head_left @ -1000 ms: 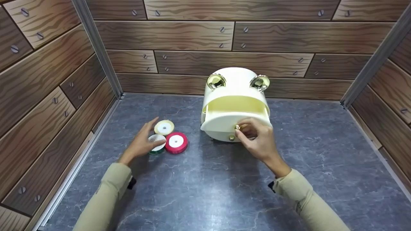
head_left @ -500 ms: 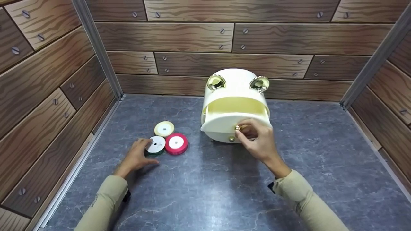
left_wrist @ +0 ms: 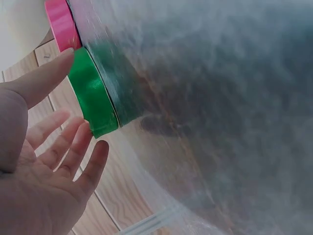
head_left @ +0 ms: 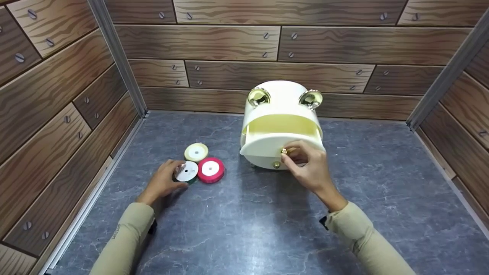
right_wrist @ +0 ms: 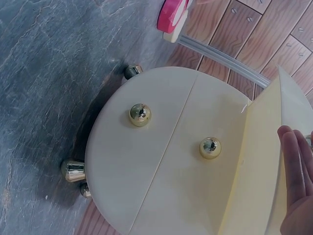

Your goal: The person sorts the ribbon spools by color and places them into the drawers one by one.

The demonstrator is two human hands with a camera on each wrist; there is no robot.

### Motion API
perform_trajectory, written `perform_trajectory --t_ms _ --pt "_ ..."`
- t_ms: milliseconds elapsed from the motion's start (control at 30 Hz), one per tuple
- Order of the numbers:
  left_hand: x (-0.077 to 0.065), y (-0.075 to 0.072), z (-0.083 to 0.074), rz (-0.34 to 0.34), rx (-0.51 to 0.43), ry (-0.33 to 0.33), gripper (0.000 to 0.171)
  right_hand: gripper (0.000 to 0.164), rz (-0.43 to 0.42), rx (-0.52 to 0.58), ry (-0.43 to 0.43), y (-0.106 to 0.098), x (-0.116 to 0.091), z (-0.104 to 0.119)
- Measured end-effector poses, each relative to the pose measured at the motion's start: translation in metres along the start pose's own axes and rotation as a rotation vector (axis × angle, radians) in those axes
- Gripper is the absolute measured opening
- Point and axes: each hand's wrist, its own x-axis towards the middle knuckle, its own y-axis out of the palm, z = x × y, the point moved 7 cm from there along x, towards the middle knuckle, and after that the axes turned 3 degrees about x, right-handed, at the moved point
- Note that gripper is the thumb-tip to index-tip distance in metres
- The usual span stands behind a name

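In the head view, my left hand is around a spool of green ribbon; its thumb and fingertips touch the rim in the left wrist view, gripping the green ribbon from opposite sides. Against it lie a red ribbon spool and a cream ribbon spool. My right hand pinches the gold knob of the pulled-out top drawer of a white rounded drawer box. Two lower drawers show gold knobs in the right wrist view.
Gold ear-like rounds stick up from the box. Short gold feet hold it off the grey marbled table. Wood-patterned walls enclose the back and both sides, with metal strips along the corners.
My left hand has drawn back from over the spools to the green one's left side, and its thumb has closed in on the rim. My right hand stays at the knob.
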Motion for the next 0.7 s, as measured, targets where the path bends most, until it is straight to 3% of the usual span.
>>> perform_trajectory --t_ms 300,500,700 --pt "0.012 0.003 0.007 0.022 -0.003 -0.029 0.081 0.019 0.006 0.015 -0.015 0.0 0.001 0.004" --pt "0.017 0.002 0.007 0.021 -0.023 -0.028 0.073 0.019 0.011 0.019 -0.012 -0.001 0.001 0.005" --pt "0.017 0.002 0.011 0.014 -0.023 -0.069 0.07 0.019 0.002 0.003 -0.015 0.0 0.001 0.002"
